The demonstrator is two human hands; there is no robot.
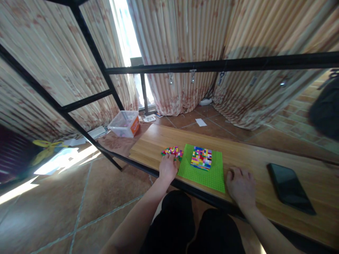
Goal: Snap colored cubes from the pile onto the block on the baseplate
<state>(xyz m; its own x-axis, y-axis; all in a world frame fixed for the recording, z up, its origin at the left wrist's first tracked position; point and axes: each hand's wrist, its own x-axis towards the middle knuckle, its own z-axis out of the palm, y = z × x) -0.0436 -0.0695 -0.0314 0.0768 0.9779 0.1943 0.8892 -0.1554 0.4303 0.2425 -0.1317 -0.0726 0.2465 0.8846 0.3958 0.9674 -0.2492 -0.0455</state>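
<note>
My left hand (168,168) reaches to the near edge of a pile of small loose toy bricks (173,151) in many colours. Its fingers are bent and drawn together at the bricks, and a speck of green shows by the thumb; whether it is gripped is unclear. To the right lies a green studded baseplate (201,179). On its upper middle stands a block of multicoloured bricks (201,158), stacked in rows. My right hand (241,186) rests on the table beside the baseplate's right edge, its fingers loosely bent and apart, holding nothing.
The wooden table (249,151) carries a dark phone (290,188) at the right. A clear plastic bin (124,123) with an orange label stands beyond its left end. A black metal bar (212,66) crosses before the curtains (182,38). White paper (201,122) lies on the tiled floor.
</note>
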